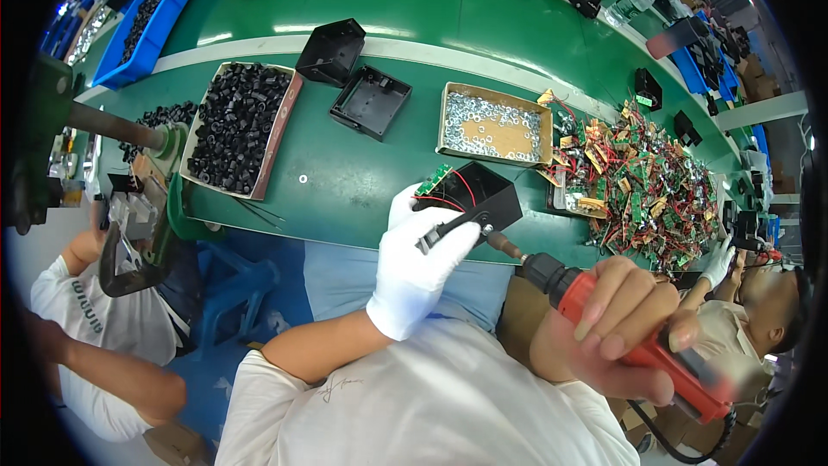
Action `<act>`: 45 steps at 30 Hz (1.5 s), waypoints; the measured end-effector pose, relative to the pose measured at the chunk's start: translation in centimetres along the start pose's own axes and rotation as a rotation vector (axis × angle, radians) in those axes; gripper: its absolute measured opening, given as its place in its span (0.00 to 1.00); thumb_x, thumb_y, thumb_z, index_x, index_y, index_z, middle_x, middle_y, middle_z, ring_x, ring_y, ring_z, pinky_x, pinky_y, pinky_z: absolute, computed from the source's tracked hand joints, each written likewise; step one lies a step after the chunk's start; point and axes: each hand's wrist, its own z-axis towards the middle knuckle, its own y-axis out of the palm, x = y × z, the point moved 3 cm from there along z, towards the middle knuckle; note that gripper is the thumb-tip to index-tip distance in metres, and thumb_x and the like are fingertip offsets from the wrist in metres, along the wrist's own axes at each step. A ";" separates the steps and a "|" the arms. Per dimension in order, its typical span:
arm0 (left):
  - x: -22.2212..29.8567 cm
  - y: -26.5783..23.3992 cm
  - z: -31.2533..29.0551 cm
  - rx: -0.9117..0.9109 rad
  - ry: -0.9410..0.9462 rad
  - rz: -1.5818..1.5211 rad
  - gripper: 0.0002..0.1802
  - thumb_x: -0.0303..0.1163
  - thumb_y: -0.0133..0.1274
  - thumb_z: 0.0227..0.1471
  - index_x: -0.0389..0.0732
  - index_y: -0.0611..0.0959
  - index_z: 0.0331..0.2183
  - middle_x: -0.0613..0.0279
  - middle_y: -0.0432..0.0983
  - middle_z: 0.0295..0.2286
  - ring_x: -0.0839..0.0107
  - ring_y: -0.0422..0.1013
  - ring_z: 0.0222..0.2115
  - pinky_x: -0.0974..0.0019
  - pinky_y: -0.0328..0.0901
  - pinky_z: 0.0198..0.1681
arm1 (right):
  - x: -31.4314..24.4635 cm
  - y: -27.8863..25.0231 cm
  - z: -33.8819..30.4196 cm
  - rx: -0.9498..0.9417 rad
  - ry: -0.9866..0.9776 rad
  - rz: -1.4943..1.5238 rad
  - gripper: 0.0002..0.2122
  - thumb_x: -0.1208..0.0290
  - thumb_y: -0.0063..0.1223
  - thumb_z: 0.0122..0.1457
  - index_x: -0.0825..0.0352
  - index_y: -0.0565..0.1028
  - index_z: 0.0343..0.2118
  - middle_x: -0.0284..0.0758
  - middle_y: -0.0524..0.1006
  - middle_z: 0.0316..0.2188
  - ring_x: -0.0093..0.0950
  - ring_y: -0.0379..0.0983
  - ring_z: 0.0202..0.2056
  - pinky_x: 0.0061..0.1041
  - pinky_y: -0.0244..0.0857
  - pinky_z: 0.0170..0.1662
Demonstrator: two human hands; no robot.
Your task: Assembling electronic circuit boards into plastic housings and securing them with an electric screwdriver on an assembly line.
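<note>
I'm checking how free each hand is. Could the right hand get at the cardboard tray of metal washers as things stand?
Probably not readily: the right hand is wrapped around the red electric screwdriver, whose tip meets the black housing. The washer tray lies open beyond it.

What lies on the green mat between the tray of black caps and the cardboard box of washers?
In the head view, an open black plastic housing lies between the tray of black caps and the box of washers, with bare green mat below it.

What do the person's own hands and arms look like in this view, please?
The left hand wears a white glove that ends at the wrist. The right hand is bare, with no glove. Both forearms are uncovered below the short sleeves of a white shirt.
</note>
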 end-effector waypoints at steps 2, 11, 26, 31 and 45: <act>0.4 0.2 -0.2 -0.005 0.156 0.147 0.09 0.28 0.63 0.54 0.39 0.90 0.39 0.49 0.77 0.49 0.55 0.69 0.50 0.59 0.65 0.54 | 0.3 -0.1 0.1 -0.042 0.031 -0.036 0.18 0.55 0.60 0.68 0.60 0.74 0.54 0.28 0.76 0.24 0.19 0.72 0.21 0.20 0.73 0.28; 0.3 0.8 0.9 -0.135 0.100 0.182 0.06 0.32 0.62 0.56 0.42 0.91 0.33 0.57 0.81 0.38 0.56 0.69 0.45 0.59 0.66 0.52 | 2.4 0.3 3.5 -0.739 0.163 0.053 0.13 0.59 0.60 0.69 0.60 0.76 0.49 0.29 0.76 0.21 0.19 0.71 0.20 0.20 0.70 0.25; -4.6 0.0 2.3 -0.349 -0.063 0.267 0.08 0.32 0.59 0.60 0.41 0.90 0.37 0.65 0.84 0.35 0.65 0.70 0.45 0.66 0.67 0.50 | 5.3 -1.4 0.5 -0.450 0.181 -0.011 0.24 0.53 0.65 0.65 0.59 0.73 0.57 0.26 0.76 0.19 0.18 0.71 0.18 0.19 0.67 0.21; -4.2 0.1 2.6 -0.255 -0.299 -0.122 0.13 0.36 0.58 0.62 0.41 0.86 0.45 0.59 0.83 0.40 0.62 0.71 0.50 0.63 0.70 0.52 | 0.5 -0.4 3.3 -0.467 0.206 -0.004 0.24 0.51 0.69 0.62 0.57 0.74 0.55 0.26 0.77 0.21 0.18 0.73 0.19 0.19 0.69 0.23; 2.6 -0.3 1.7 -0.337 -0.961 -1.294 0.25 0.38 0.61 0.59 0.41 0.77 0.56 0.44 0.68 0.60 0.45 0.66 0.61 0.43 0.67 0.63 | 2.0 -9.6 -0.6 0.311 0.379 -0.275 0.20 0.69 0.50 0.71 0.70 0.66 0.63 0.35 0.76 0.33 0.23 0.71 0.29 0.22 0.69 0.36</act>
